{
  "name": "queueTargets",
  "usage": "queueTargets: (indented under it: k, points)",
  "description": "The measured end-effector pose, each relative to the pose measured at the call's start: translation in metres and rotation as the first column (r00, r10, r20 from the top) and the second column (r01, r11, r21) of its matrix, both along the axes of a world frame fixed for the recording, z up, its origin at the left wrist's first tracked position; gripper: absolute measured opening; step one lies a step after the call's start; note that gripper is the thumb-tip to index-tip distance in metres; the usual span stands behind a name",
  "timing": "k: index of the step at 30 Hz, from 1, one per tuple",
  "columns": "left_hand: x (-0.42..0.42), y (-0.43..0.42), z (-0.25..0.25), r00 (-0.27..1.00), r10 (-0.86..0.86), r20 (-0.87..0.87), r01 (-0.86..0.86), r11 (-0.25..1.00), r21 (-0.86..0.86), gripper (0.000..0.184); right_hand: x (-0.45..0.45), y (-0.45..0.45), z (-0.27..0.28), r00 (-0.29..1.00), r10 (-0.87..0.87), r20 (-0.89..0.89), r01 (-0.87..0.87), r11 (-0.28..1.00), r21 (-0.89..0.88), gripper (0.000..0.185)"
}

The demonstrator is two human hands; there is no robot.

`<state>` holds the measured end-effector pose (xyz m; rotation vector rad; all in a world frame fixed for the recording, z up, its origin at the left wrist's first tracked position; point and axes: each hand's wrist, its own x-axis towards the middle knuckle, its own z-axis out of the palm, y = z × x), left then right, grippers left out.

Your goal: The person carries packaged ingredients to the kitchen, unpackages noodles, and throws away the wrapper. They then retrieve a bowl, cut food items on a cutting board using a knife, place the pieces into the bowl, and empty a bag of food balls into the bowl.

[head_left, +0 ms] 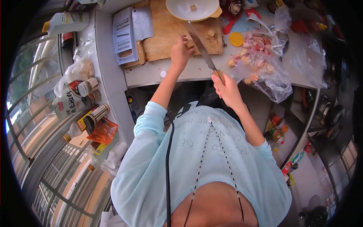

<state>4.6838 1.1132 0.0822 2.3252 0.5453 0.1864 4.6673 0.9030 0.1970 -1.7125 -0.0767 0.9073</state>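
My right hand (225, 90) grips the wooden handle of a long kitchen knife (202, 47), its blade pointing away over the wooden cutting board (162, 41). Left of the blade, my left hand (180, 54) is curled over the board, its fingertips around a small tan piece (190, 44) of food that is partly hidden. To the right of the knife lies another small tan chunk (211, 33). A white bowl (177, 8) with a yellowish rim stands at the board's far edge, and a similar tan chunk (193, 7) sits inside it.
On the board's left are a white slotted grater (123, 32) and a cleaver (143, 24) with a wooden handle. Raw meat (259, 41) and a clear plastic bag (270, 73) lie to the right, near a yellow lid (236, 39). Bottles and jars (88, 86) line the windowsill.
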Motion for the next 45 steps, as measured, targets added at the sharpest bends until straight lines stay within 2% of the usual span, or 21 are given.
queueTargets:
  k: [2, 4, 7, 10, 13, 17, 25, 29, 32, 35, 38, 41, 45]
  points:
    - [-0.008, 0.001, 0.000, 0.998, 0.016, 0.054, -0.018, 0.999, 0.037, 0.058, 0.003, 0.007, -0.025, 0.997, 0.051, 0.060, -0.048, 0.998, -0.043, 0.039]
    - [-0.017, 0.005, -0.004, 0.995, 0.057, 0.084, -0.063, 0.996, 0.069, 0.055, 0.006, 0.012, -0.038, 0.997, 0.071, 0.044, -0.067, 0.995, -0.072, 0.040]
    - [-0.020, 0.013, -0.012, 0.994, 0.008, 0.111, -0.013, 0.999, 0.044, 0.042, 0.002, 0.017, -0.052, 0.997, 0.075, 0.012, -0.073, 0.992, -0.099, 0.042]
    - [-0.019, 0.012, -0.014, 0.991, 0.029, 0.132, -0.029, 1.000, 0.004, 0.031, -0.001, 0.020, -0.061, 0.997, 0.073, 0.027, -0.070, 0.991, -0.118, 0.044]
    - [-0.018, 0.011, -0.010, 0.993, 0.023, 0.118, -0.024, 1.000, 0.003, 0.028, -0.003, 0.022, -0.065, 0.995, 0.088, 0.037, -0.082, 0.986, -0.144, 0.046]
    - [-0.016, 0.013, -0.015, 0.997, 0.024, 0.072, -0.026, 0.999, 0.023, 0.025, -0.005, 0.025, -0.073, 0.979, 0.125, 0.158, -0.092, 0.975, -0.202, 0.048]
    - [-0.012, 0.017, -0.014, 1.000, 0.004, 0.004, -0.004, 1.000, 0.017, 0.021, -0.005, 0.028, -0.074, 0.976, 0.174, 0.133, -0.132, 0.951, -0.279, 0.051]
    - [-0.007, 0.026, -0.010, 0.997, -0.064, -0.048, 0.064, 0.998, -0.003, 0.020, -0.005, 0.033, -0.063, 0.971, 0.189, 0.149, -0.133, 0.937, -0.323, 0.050]
    - [-0.006, 0.029, -0.009, 0.994, -0.093, -0.053, 0.093, 0.996, -0.010, 0.020, -0.005, 0.035, -0.059, 0.944, 0.230, 0.235, -0.132, 0.919, -0.371, 0.049]
    - [-0.005, 0.031, -0.013, 0.993, -0.105, -0.046, 0.104, 0.994, -0.018, 0.021, -0.003, 0.034, -0.068, 0.967, 0.213, 0.141, -0.154, 0.926, -0.344, 0.049]
    - [-0.004, 0.032, -0.012, 0.993, -0.110, -0.048, 0.109, 0.994, -0.022, 0.022, -0.002, 0.034, -0.069, 0.945, 0.248, 0.213, -0.155, 0.914, -0.375, 0.051]
    - [-0.005, 0.032, -0.014, 0.993, -0.115, -0.040, 0.113, 0.993, -0.033, 0.022, -0.001, 0.032, -0.079, 0.966, 0.227, 0.128, -0.165, 0.913, -0.373, 0.051]
    - [-0.004, 0.032, -0.016, 0.993, -0.111, -0.025, 0.110, 0.993, -0.049, 0.022, 0.004, 0.032, -0.081, 0.964, 0.226, 0.140, -0.164, 0.920, -0.357, 0.052]
